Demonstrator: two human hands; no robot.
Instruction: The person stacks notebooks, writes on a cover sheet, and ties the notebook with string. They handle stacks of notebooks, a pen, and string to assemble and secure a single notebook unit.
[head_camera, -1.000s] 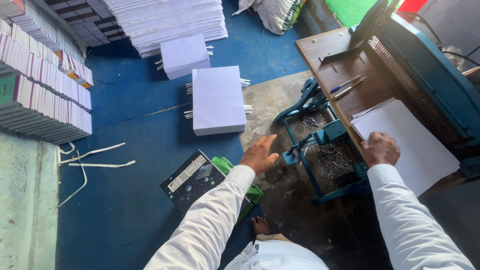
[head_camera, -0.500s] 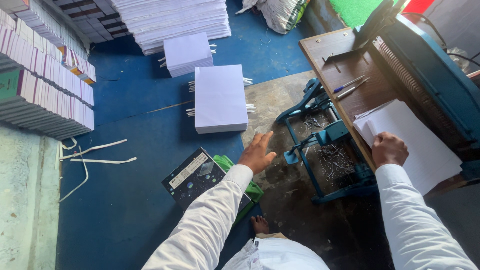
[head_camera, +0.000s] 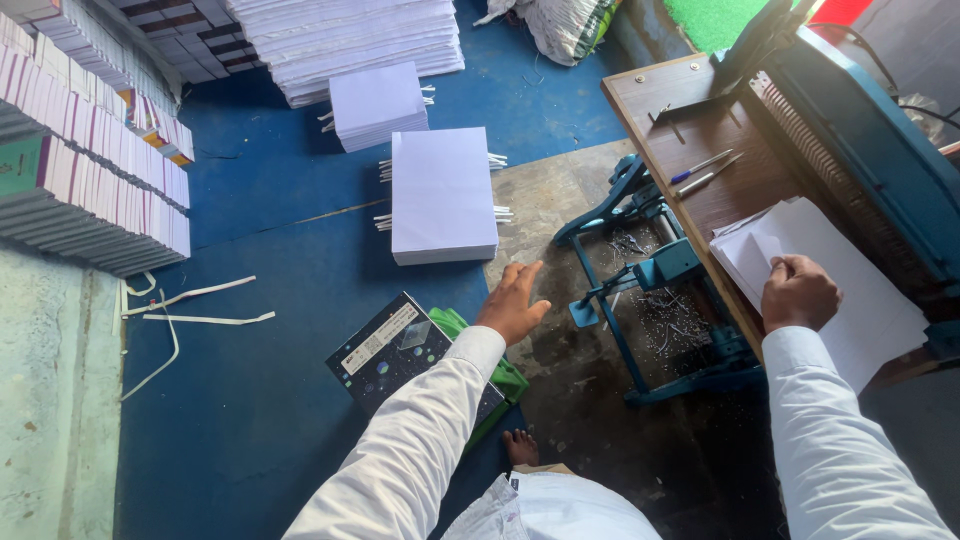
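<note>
Your left hand (head_camera: 512, 303) stretches out with fingers spread and empty toward the white rectangular stack of paper (head_camera: 443, 195) lying on the blue floor mat (head_camera: 250, 400), just short of the stack's near edge. Your right hand (head_camera: 798, 292) rests on the loose white sheets (head_camera: 850, 290) on the brown wooden surface (head_camera: 700, 160) at right, fingers curled together and pressing the top sheet near a folded corner; whether it pinches that sheet cannot be told. Two pens (head_camera: 705, 170) lie farther along the surface, beside the blue metal machine (head_camera: 870, 140). A blue metal pedal frame (head_camera: 650, 290) stands below on the concrete floor, with metal shavings around it. A dark printed book cover (head_camera: 390, 350) lies near your left sleeve. To take the stack cleanly, slide flat fingers under its near edge and lift a squared bundle, and hold the sheets on the surface down firmly so they keep aligned.
</note>
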